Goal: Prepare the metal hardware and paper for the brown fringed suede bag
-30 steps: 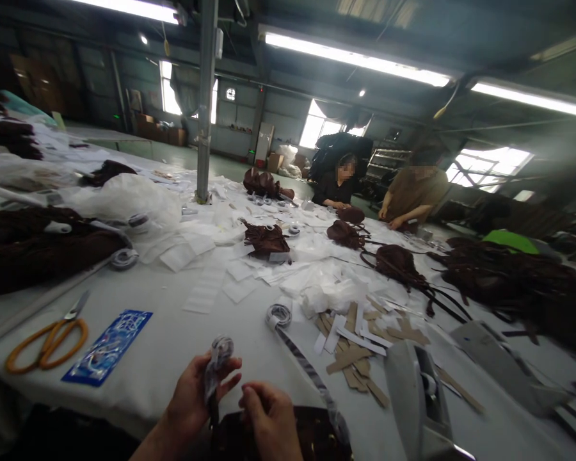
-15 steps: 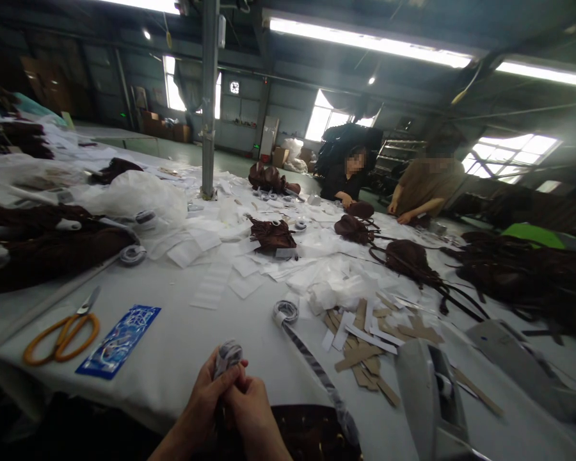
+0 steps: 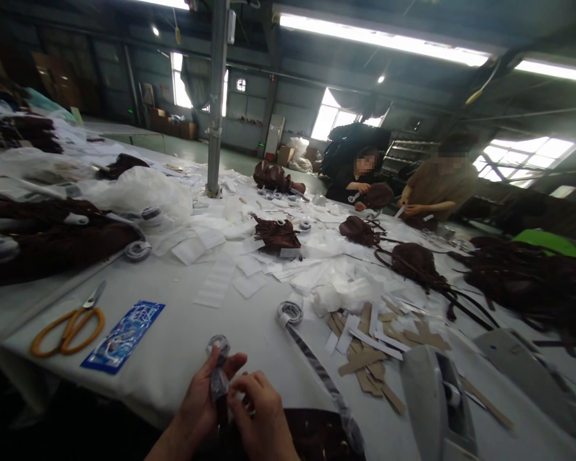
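At the near edge of the white table (image 3: 182, 333), my left hand (image 3: 201, 400) is closed around a grey strip of tape (image 3: 217, 371) whose rolled end sticks up above the fingers. My right hand (image 3: 259, 416) pinches the same strip just beside it, fingers pressed together. Under both hands lies a dark brown piece of leather (image 3: 317, 435). A second grey tape roll (image 3: 288, 314) lies farther out, its loose strip trailing toward me.
Orange-handled scissors (image 3: 70, 323) and a blue card (image 3: 123, 336) lie at the left. Brown and white paper strips (image 3: 369, 349) and a grey tape dispenser (image 3: 436, 403) are at the right. Brown bags (image 3: 276, 235) lie about. Two people work at the far side.
My hands came together on the tape strip, then my right hand shifted slightly lower. The view has drifted a little to the left. The far people raised their hands.
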Tool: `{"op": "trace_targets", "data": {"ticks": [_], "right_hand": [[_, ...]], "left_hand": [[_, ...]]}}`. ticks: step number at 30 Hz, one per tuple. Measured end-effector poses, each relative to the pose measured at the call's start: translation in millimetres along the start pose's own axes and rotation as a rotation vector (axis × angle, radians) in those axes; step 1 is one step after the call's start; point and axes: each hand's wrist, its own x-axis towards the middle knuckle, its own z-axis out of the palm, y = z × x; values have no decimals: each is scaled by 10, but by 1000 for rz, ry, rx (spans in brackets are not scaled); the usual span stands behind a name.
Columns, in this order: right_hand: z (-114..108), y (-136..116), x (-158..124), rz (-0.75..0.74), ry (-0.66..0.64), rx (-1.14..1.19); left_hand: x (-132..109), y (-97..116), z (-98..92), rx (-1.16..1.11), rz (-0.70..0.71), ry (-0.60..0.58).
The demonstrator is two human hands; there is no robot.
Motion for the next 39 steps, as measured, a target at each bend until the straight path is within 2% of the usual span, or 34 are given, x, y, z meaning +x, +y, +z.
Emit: {"op": "trace_targets", "data": {"ticks": [4, 6, 10, 13, 15, 16, 18, 19, 20, 22, 23, 25, 27, 29, 32, 34, 36, 38, 39], "right_hand": [[76, 62, 102, -170, -89, 12], [142, 151, 116, -271, -62, -63], [243, 303, 36, -490, 99, -338], [108, 303, -76, -540, 51, -401], [-163, 294, -173, -441, 79, -395], [-351, 304, -234, -326, 153, -386], [-780, 369, -395, -21, 431, -350], [-993, 422, -500, 138, 513, -340], [-1183, 489, -622, 243, 553, -339], [-1445, 648, -897, 309, 504, -356], [-1503, 735, -1035, 292, 462, -382], [-1477, 905, -1263, 273, 420, -449], [-1330, 1032, -1369, 324, 436, -489], [-1166, 1076, -1334, 381, 412, -478], [-1047, 968, -1113, 416, 309, -397], [-1075, 825, -925, 444, 269, -298], [-1155, 688, -722, 444, 270, -226], [-1239, 610, -489, 391, 342, -261], [-1269, 603, -363, 353, 395, -305]], "left_hand": [[-29, -29, 41, 113, -41, -98], [-3, -59, 36, 123, -23, -81], [78, -107, 12, 116, 44, -8], [93, -69, 26, 220, 169, 11], [78, 12, 42, 399, 222, -1], [69, 64, 47, 512, 232, -11], [51, 171, 37, 743, 268, -18], [40, 215, 19, 845, 311, -15], [25, 244, -9, 929, 365, -6], [-33, 237, -90, 1019, 467, 13], [-79, 196, -138, 1016, 506, 30], [-204, 44, -234, 962, 554, 76], [-338, -158, -295, 965, 571, 118], [-431, -345, -296, 1080, 547, 106], [-416, -459, -172, 1229, 573, -25], [-305, -369, 5, 1202, 639, -95], [-147, -141, 275, 1142, 666, -99], [24, 177, 619, 1153, 698, -64], [102, 340, 798, 1201, 772, -34]]}}
